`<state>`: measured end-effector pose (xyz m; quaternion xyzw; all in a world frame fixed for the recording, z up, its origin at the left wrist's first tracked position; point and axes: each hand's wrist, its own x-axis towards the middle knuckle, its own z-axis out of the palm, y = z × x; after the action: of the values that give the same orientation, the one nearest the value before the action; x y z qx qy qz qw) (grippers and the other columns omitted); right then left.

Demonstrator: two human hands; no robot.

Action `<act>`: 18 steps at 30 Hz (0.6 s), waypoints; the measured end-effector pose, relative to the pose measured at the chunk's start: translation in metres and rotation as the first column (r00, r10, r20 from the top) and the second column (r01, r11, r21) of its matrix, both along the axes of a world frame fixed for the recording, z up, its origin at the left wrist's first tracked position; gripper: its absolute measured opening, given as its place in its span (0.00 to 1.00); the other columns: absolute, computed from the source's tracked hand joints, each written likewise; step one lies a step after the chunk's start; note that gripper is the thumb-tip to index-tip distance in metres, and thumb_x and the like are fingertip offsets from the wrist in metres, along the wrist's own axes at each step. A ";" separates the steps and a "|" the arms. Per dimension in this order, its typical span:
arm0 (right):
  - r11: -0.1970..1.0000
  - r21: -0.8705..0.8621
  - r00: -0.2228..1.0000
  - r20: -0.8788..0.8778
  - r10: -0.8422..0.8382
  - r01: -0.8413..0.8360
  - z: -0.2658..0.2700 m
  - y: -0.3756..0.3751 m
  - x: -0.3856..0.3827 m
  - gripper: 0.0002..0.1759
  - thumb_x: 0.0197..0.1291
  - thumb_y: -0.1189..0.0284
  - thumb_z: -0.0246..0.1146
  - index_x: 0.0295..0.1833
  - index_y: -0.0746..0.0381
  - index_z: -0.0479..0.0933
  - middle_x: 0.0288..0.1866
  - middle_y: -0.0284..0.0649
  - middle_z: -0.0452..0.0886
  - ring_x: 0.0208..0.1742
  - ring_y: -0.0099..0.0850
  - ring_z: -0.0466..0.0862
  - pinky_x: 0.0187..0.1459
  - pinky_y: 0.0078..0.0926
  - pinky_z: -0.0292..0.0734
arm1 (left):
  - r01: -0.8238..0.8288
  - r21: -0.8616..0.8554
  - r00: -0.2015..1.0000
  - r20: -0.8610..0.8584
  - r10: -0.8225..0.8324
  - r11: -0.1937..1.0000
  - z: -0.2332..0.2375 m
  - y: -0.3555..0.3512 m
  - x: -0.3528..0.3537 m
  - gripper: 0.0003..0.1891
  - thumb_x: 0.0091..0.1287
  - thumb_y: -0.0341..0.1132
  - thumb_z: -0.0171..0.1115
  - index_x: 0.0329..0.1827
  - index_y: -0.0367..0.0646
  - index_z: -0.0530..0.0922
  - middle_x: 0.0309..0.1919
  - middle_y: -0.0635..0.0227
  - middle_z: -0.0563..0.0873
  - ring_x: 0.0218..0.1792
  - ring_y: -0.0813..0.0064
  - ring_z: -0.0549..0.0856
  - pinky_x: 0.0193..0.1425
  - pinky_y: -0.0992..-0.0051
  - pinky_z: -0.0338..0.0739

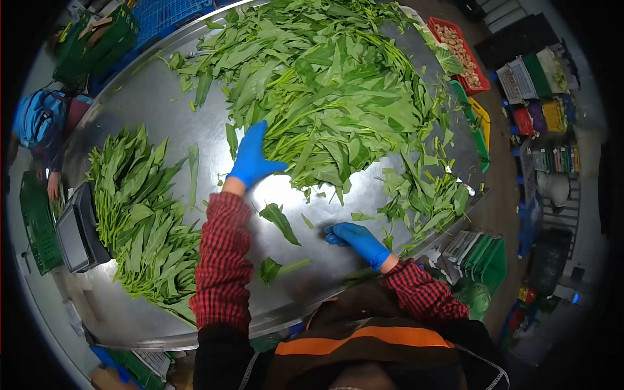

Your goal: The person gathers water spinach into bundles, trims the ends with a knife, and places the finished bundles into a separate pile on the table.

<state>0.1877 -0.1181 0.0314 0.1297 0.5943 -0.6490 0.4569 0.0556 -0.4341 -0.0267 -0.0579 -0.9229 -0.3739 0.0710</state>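
My left hand [253, 159], in a blue glove, is at the near left edge of a large heap of leafy greens [325, 97] that look like water spinach. Its fingers and thumb are spread, the fingertips right at the stems. My right hand [357, 242], also gloved in blue, is low over the metal table [312, 260] with its fingers curled closed. A small dark shape shows at those fingertips, and I cannot tell what it is. Between the hands lie a loose leaf [279, 223] and a cut stem with a leaf [283, 268].
Another row of greens [143, 221] lies on the left, beside a dark-screened device [75, 227]. Scattered trimmings [422, 201] cover the right side. A red crate [458, 55] of knobbly brown produce stands beyond the right edge. At far left is a person in a blue top [40, 120].
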 end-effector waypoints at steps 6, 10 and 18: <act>0.996 0.017 0.996 0.028 -0.089 0.089 -0.021 0.034 0.019 0.19 0.70 0.62 0.55 0.57 0.62 0.78 0.45 0.33 0.84 0.43 0.19 0.80 0.48 0.16 0.73 | 0.034 -0.122 0.954 0.301 0.004 0.992 0.009 0.041 0.009 0.54 0.37 0.49 0.80 0.68 0.37 0.63 0.51 0.46 0.80 0.52 0.49 0.80 0.58 0.60 0.73; 0.995 -0.024 0.995 -0.002 -0.095 0.095 -0.018 0.033 0.018 0.18 0.70 0.62 0.55 0.56 0.62 0.78 0.45 0.33 0.84 0.42 0.18 0.80 0.47 0.15 0.72 | -0.102 0.072 0.936 0.344 0.071 0.992 0.008 0.065 0.024 0.51 0.38 0.51 0.80 0.65 0.36 0.66 0.51 0.48 0.81 0.52 0.51 0.81 0.57 0.63 0.75; 0.998 -0.037 0.997 -0.043 -0.061 0.059 -0.023 0.026 0.014 0.19 0.69 0.58 0.55 0.55 0.60 0.79 0.44 0.33 0.84 0.44 0.19 0.80 0.48 0.18 0.72 | -0.087 -0.013 0.812 0.579 0.079 0.996 0.047 0.083 0.030 0.45 0.42 0.47 0.79 0.63 0.33 0.70 0.50 0.51 0.83 0.49 0.60 0.84 0.54 0.66 0.77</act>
<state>0.2016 -0.0922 0.0080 0.1248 0.5883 -0.6758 0.4262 0.0856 -0.3506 0.0200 0.0991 -0.8999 -0.3768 -0.1960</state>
